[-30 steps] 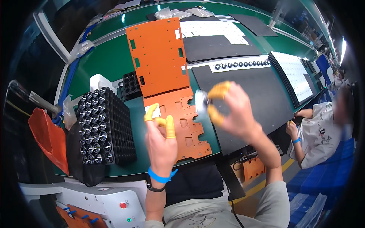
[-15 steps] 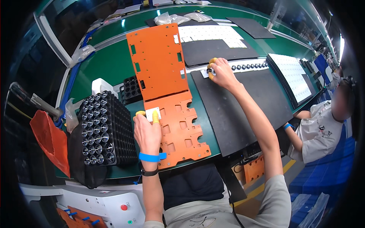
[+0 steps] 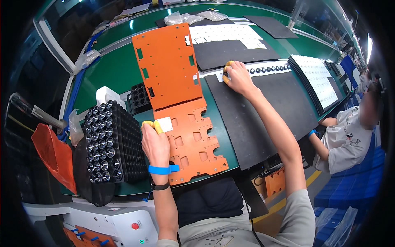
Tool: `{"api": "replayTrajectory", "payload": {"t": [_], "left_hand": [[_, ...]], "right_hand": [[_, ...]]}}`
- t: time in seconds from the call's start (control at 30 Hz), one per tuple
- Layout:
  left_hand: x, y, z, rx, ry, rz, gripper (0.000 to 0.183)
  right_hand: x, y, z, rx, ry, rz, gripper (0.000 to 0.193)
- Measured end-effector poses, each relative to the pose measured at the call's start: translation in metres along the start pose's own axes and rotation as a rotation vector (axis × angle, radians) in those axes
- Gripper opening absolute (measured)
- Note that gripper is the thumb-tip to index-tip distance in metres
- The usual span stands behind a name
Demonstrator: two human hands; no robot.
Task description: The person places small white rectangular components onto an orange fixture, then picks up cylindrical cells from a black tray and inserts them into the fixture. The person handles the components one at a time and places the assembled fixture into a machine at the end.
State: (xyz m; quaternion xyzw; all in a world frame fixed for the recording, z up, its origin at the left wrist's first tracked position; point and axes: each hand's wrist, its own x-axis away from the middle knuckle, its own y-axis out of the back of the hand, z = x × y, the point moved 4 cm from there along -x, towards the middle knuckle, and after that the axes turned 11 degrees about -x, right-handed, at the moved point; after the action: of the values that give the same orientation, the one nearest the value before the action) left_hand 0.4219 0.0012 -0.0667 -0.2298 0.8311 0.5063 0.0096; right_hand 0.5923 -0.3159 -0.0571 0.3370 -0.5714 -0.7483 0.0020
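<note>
My left hand (image 3: 155,142), with yellow finger cots, is over the left side of the orange fixture (image 3: 187,162). Its slightly parted fingertips meet the left edge of a small white square plate (image 3: 165,124), which lies flat on the fixture; the hand looks open. Farther right, my right hand (image 3: 242,80) pinches a small black round part (image 3: 225,75) at the left end of a white strip (image 3: 219,78). My fingers cover most of that part. Several similar black round parts (image 3: 269,69) stand in a row along the strip.
The fixture's orange lid (image 3: 166,61) is raised behind it. A stack of black trays (image 3: 103,140) with clear lenses stands left. A black mat (image 3: 267,119) lies right; white sheets (image 3: 314,78) are stacked beyond it. A co-worker (image 3: 345,140) sits at the right.
My left fingers have drawn back from the top of the white plate to its left edge, and the plate stays on the fixture. My right hand has barely moved.
</note>
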Motion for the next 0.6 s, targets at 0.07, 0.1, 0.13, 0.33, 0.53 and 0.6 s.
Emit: {"api": "replayTrajectory", "payload": {"t": [0.07, 0.1, 0.13, 0.33, 0.53, 0.6], "left_hand": [[0.000, 0.003, -0.004, 0.050, -0.008, -0.016, 0.019], [0.001, 0.007, -0.006, 0.087, -0.013, -0.025, 0.018], [0.002, 0.010, -0.010, 0.125, -0.019, -0.032, 0.017], [0.023, 0.026, -0.033, 0.861, 0.042, 0.186, 0.012], [0.063, 0.030, -0.083, 1.552, 0.329, 0.736, 0.025], [0.065, 0.026, -0.091, 1.613, 0.322, 0.813, 0.028]], "right_hand": [[0.001, 0.006, 0.005, 0.068, 0.013, -0.058, 0.026], [0.002, 0.013, 0.010, 0.039, 0.030, -0.141, 0.026], [0.005, 0.020, 0.015, 0.013, 0.046, -0.224, 0.026], [0.035, 0.077, 0.123, -0.480, 0.252, -0.435, 0.030], [0.080, 0.104, 0.188, -0.786, 0.278, -0.373, 0.041], [0.084, 0.102, 0.185, -0.854, 0.182, -0.337, 0.041]]}}
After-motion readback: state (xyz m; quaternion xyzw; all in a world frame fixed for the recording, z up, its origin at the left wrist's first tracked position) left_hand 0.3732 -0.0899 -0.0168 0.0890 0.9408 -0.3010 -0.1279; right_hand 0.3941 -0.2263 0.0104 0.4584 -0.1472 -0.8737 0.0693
